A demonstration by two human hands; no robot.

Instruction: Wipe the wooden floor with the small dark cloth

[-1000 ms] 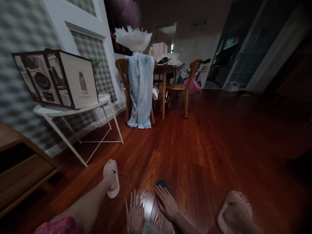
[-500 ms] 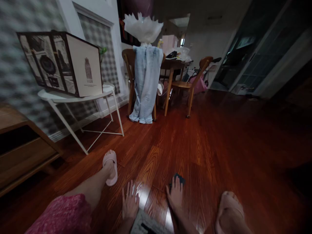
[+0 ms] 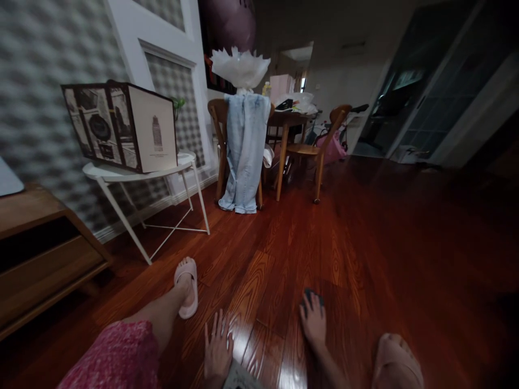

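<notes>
My right hand (image 3: 314,322) rests on the floor with its fingers stretched over a small dark blue-grey cloth (image 3: 314,296), which it holds under the fingertips. Most of the cloth is hidden below the hand. My left hand (image 3: 218,346) is open, palm down and fingers spread, at the floorboards to the left, with nothing in it. Beside its wrist, at the bottom edge, shows a grey piece of fabric (image 3: 242,377) with dark marks. Reddish-brown wooden floor (image 3: 275,302) lies around both hands.
My pink-slippered feet (image 3: 187,289) (image 3: 398,361) stand on either side. A white side table (image 3: 133,175) carries a printed box (image 3: 156,132). Behind it are a low wooden cabinet (image 3: 44,265), jeans (image 3: 245,151) draped over a chair, a wooden chair (image 3: 304,149) and a dining table (image 3: 286,121).
My right hand has slid to the right across the floor, the dark cloth moving with it. My left hand stays nearly in place. The view has tilted up slightly.
</notes>
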